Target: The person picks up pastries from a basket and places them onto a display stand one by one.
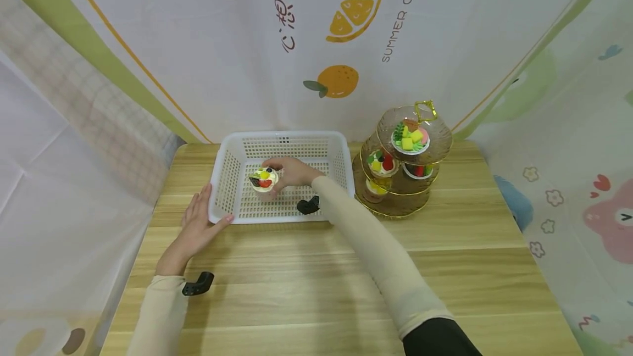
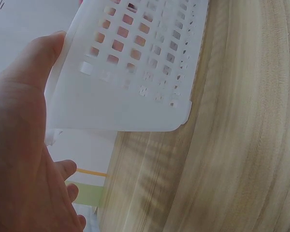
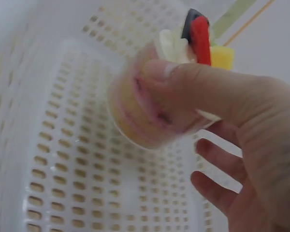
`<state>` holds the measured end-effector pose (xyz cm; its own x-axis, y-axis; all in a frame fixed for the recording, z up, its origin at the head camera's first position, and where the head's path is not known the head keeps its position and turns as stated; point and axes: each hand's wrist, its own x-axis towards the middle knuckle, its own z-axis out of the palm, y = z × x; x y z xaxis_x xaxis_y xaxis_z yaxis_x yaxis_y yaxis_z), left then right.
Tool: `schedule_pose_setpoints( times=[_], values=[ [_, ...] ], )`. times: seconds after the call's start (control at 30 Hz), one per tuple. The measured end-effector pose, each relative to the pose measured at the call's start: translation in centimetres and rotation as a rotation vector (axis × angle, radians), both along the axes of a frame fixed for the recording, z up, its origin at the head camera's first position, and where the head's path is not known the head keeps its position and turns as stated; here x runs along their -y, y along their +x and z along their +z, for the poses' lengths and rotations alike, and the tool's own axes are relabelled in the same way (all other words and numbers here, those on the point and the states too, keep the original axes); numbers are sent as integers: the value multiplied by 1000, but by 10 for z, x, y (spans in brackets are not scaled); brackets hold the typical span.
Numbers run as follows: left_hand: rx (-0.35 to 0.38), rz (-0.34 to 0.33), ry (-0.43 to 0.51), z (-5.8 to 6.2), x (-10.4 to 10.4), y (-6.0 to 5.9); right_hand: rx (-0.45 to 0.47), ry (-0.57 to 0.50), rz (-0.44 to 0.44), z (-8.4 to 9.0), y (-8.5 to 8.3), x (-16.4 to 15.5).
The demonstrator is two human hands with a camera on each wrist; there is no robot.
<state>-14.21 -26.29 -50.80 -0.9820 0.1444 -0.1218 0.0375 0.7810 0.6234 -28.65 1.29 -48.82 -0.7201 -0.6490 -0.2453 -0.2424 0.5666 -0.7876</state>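
Observation:
In the head view, my right hand (image 1: 294, 172) grips a small dessert cup (image 1: 264, 183) inside the white plastic basket (image 1: 284, 135). Pink and tan layers show through the cup's side in the right wrist view, where it tilts above the basket's perforated floor. Its top carries white cream with red, yellow and dark fruit pieces. My thumb (image 3: 183, 82) lies across the cup's near side. At the basket's front left corner, my left hand (image 1: 198, 224) rests with straight fingers along the outside and its thumb (image 2: 48, 50) against the rim.
A three-tier stand (image 1: 395, 210) with gold rims and a gold handle is right of the basket. It bears several similar dessert cups, one with green cream (image 1: 410, 137) on top. Both stand on a wooden table (image 1: 277, 284) before a printed curtain (image 1: 222, 59).

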Motion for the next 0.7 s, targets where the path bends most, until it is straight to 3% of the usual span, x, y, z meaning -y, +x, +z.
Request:
schedule_pose_setpoints(
  times=[0.27, 0.7],
  values=[
    [-5, -1, -6, 2, 1, 0, -147, -84, -96, 26, 8, -21],
    [-17, -9, 10, 2, 0, 1, -354, -102, -300, 52, 70, -83]
  ],
)
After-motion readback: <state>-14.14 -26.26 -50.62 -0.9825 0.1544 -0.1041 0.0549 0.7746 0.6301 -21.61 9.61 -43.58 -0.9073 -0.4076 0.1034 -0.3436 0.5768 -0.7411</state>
